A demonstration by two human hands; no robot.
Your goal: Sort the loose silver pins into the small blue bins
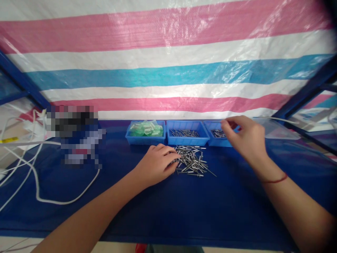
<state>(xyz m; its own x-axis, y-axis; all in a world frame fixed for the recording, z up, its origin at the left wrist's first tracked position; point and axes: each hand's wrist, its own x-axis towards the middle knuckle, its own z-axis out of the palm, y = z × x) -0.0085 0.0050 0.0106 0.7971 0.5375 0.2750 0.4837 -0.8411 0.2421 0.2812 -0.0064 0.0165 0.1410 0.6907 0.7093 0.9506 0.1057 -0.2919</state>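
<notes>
A loose pile of metal blind rivets (pixel 193 161) lies on the blue table. At its left edge rests my left hand (pixel 160 162), fingers bent and apart, touching the rivets; some fingertips are hidden among them. My right hand (pixel 246 138) is raised over the right blue bin (pixel 221 141). Its thumb and forefinger are closed together, and anything between them is too small to make out. More rivets (pixel 218 133) lie in that bin, partly covered by the hand. The middle blue bin (pixel 188 140) also holds rivets.
The left blue bin (pixel 146 140) contains small green-tinted clear packets (pixel 147 129). White cables (pixel 52 202) loop over the table (pixel 200 214) at left, beside a pixelated area. A striped plastic sheet (pixel 168 75) hangs behind, between dark blue frame posts (pixel 306 89).
</notes>
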